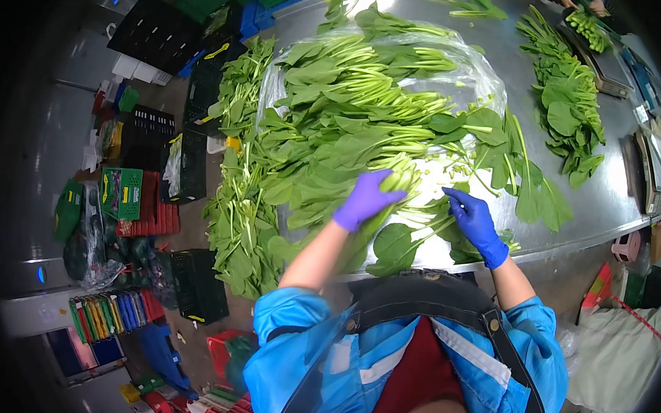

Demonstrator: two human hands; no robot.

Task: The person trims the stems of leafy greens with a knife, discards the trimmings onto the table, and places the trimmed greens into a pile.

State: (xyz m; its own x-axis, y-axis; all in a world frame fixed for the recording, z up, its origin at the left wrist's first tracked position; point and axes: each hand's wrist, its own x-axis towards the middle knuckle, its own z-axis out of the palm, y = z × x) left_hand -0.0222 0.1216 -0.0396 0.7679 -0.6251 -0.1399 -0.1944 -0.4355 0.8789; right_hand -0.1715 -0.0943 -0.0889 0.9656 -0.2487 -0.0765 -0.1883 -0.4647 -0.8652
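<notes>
My left hand [372,199], in a purple glove, is closed around a bunch of leafy greens [399,179] near its pale cut stems. To its right, my right hand [477,223] in a blue-violet glove has its thumb and fingers drawn together; what they hold, if anything, is too small to make out. A large heap of leafy greens [327,131] spreads beyond my left hand, partly on clear plastic sheeting [479,72]. Loose leaves [394,247] lie between my hands and the table's near edge. Short stem pieces are scattered just beyond my right hand.
The steel table [607,198] carries another long row of greens [567,107] at right, beside scales [654,171]. Another person's hand [598,7] shows at the far right corner. Black crates [199,286] and a green crate [121,193] stand on the floor at left.
</notes>
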